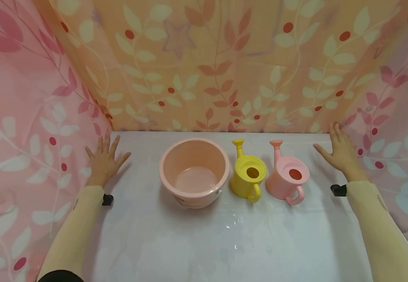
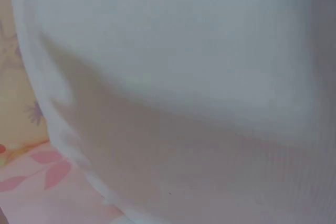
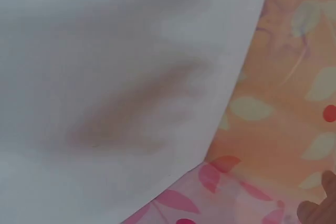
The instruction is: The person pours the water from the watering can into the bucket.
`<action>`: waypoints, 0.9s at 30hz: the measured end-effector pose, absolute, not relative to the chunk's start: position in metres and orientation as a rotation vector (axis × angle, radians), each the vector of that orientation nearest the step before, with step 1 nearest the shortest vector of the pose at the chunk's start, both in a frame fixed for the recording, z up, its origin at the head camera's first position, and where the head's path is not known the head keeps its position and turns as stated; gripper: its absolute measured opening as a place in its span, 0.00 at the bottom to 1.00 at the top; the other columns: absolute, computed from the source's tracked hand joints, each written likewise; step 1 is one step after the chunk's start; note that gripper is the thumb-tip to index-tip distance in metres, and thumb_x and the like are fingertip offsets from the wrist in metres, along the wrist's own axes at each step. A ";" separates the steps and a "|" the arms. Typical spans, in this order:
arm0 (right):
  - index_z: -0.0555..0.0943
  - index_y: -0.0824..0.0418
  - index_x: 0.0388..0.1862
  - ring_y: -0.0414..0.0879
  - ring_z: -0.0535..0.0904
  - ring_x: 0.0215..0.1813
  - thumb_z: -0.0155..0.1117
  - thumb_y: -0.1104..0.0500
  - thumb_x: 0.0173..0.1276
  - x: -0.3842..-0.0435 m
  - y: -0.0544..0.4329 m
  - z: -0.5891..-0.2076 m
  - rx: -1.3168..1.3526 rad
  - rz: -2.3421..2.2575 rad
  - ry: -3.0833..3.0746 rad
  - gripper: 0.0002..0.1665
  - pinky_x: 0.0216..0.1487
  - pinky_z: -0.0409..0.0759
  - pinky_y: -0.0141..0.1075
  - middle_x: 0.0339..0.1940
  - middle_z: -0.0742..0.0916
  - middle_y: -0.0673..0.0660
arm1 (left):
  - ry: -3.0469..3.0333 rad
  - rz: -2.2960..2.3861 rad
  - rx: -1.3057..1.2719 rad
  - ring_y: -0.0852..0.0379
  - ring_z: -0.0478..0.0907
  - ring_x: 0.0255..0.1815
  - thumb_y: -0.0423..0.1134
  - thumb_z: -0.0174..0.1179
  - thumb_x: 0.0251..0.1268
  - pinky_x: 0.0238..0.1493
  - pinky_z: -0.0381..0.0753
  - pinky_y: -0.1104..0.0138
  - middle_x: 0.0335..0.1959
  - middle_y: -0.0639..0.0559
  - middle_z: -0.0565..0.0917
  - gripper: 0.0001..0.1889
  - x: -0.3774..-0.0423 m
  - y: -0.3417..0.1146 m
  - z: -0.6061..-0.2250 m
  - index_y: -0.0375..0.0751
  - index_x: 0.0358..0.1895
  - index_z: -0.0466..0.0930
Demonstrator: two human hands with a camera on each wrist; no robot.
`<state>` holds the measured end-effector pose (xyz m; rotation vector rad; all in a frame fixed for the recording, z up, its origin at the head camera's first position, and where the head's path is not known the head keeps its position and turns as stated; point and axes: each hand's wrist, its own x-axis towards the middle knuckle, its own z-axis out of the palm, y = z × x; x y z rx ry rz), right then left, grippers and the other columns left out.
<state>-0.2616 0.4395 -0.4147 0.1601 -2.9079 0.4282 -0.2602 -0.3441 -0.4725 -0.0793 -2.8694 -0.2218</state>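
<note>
In the head view, my left hand [image 1: 104, 162] is at the left side of the white table with its fingers spread and nothing in it. My right hand [image 1: 341, 152] is at the far right, fingers straight and thumb out, also holding nothing. Between them stand a pale pink bucket [image 1: 166, 184], a yellow watering can [image 1: 240, 184] and a pink watering can [image 1: 278, 184] in a row. Both cans have their spouts toward the back and handles toward me. The pink can is nearest my right hand. Fingertips of the right hand [image 3: 317, 208] show at the right wrist view's corner.
The white table [image 1: 175, 246] has a few small shiny wet-looking spots in front of the yellow can. An orange leaf-patterned cloth [image 1: 204, 78] hangs along the back. Pink patterned cloths [image 1: 17, 117] enclose the left and right sides. Shadows fall on the table in both wrist views.
</note>
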 end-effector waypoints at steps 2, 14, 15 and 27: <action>0.27 0.56 0.73 0.64 0.35 0.74 0.51 0.39 0.67 -0.259 0.437 -0.411 0.157 0.493 -2.913 0.55 0.68 0.33 0.59 0.75 0.38 0.62 | -2.874 -0.254 -0.071 0.40 0.32 0.74 0.69 0.39 0.62 0.57 0.12 0.36 0.74 0.54 0.27 0.41 -0.258 -0.342 -0.472 0.60 0.74 0.35; 0.29 0.52 0.74 0.72 0.48 0.70 0.53 0.45 0.68 -0.242 0.424 -0.386 0.176 0.780 -2.894 0.52 0.61 0.49 0.67 0.72 0.52 0.72 | -2.862 -0.451 -0.136 0.44 0.31 0.75 0.67 0.41 0.64 0.59 0.13 0.37 0.75 0.43 0.40 0.39 -0.244 -0.320 -0.464 0.53 0.74 0.47; 0.31 0.53 0.74 0.73 0.49 0.69 0.53 0.45 0.69 -0.240 0.422 -0.383 0.172 0.788 -2.896 0.50 0.59 0.52 0.68 0.72 0.52 0.72 | -2.858 -0.461 -0.145 0.45 0.31 0.75 0.67 0.41 0.64 0.59 0.13 0.37 0.75 0.43 0.40 0.39 -0.243 -0.318 -0.464 0.53 0.74 0.47; 0.63 0.72 0.66 0.69 0.69 0.58 0.53 0.50 0.70 -0.215 0.388 -0.365 0.205 0.850 -2.772 0.35 0.53 0.71 0.37 0.60 0.72 0.74 | -2.837 -0.639 -0.185 0.44 0.36 0.75 0.65 0.44 0.64 0.61 0.19 0.35 0.74 0.40 0.47 0.38 -0.226 -0.289 -0.453 0.52 0.73 0.50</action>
